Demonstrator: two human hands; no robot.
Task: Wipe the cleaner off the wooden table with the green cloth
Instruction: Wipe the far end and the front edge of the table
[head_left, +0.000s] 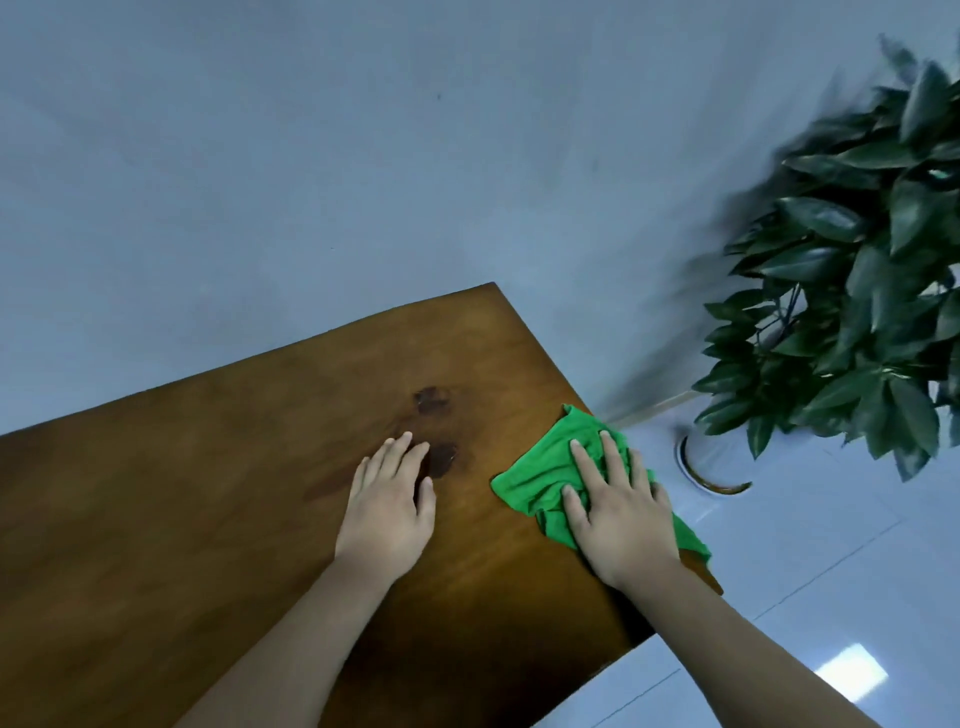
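The wooden table fills the lower left, its far corner against the wall. Two dark wet patches of cleaner lie near its middle, with a faint smear running left of the nearer patch. My left hand rests flat on the wood, fingers spread, fingertips touching the nearer patch. A crumpled green cloth lies at the table's right edge, partly hanging over it. My right hand presses flat on top of the cloth, fingers apart.
A leafy potted plant stands on the tiled floor to the right of the table, its pot rim just visible. A plain grey wall runs behind the table. Pale floor tiles lie beyond the table's right edge.
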